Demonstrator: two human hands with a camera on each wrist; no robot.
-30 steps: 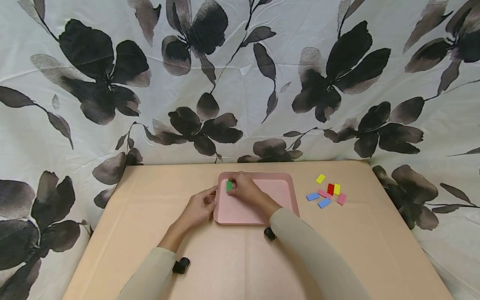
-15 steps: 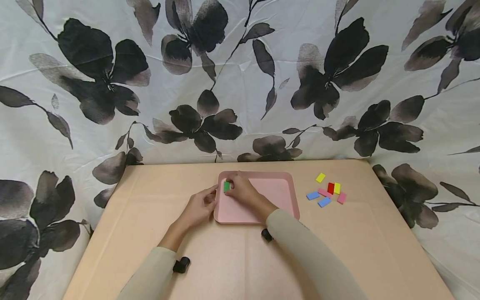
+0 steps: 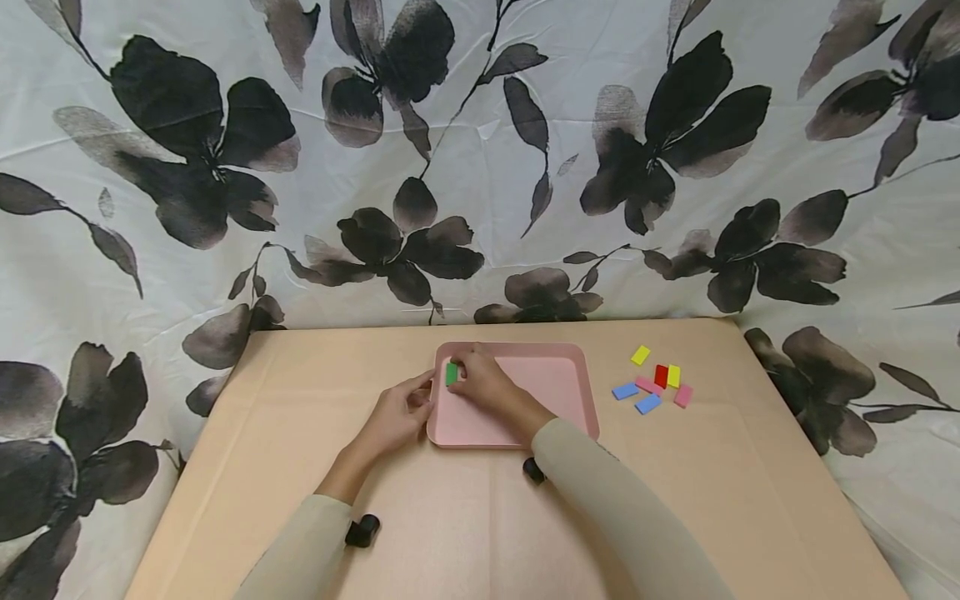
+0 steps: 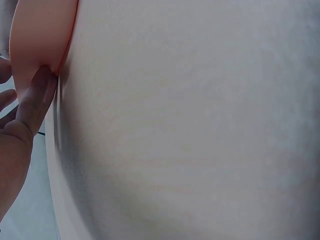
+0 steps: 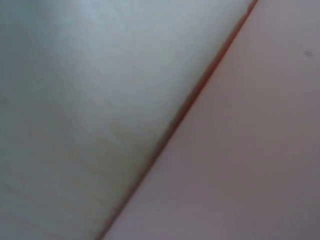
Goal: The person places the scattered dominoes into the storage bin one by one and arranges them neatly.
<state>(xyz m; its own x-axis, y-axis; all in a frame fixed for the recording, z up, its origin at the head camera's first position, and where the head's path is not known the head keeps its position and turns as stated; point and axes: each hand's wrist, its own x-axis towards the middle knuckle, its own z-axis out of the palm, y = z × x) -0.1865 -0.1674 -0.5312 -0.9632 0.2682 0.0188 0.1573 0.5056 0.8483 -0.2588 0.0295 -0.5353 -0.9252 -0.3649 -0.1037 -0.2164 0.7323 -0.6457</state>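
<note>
Right grip (image 3: 491, 383): I pinch the green piece between thumb and fingertips, the gap between them no wider than the piece.
Green piece (image 3: 452, 373): at the left end of the tray, inside its rim and partly covered by my fingertips; I cannot tell whether it touches the tray floor.
Left grip (image 3: 397, 417): at the tray's left side, my thumb (image 4: 37, 92) against the outer wall and the other fingers by the rim; I cannot tell how firmly they hold it.
Pink tray (image 3: 547, 362): a rounded rectangle on the surface, its floor running beneath my right forearm.
Loose pieces: on the surface to the right of the tray, well apart from my right grip; two yellow pieces (image 3: 641, 356), a red piece (image 3: 661, 376), two pink pieces (image 3: 682, 396) and two blue pieces (image 3: 648, 404), some close together.
Surface (image 3: 420, 542): light tan, with faint crease lines.
Sleeves (image 3: 307, 542): pale beige, with a small black device (image 3: 362, 531) at each wrist.
Backdrop (image 3: 480, 167): white cloth printed with dark flowers behind the surface.
</note>
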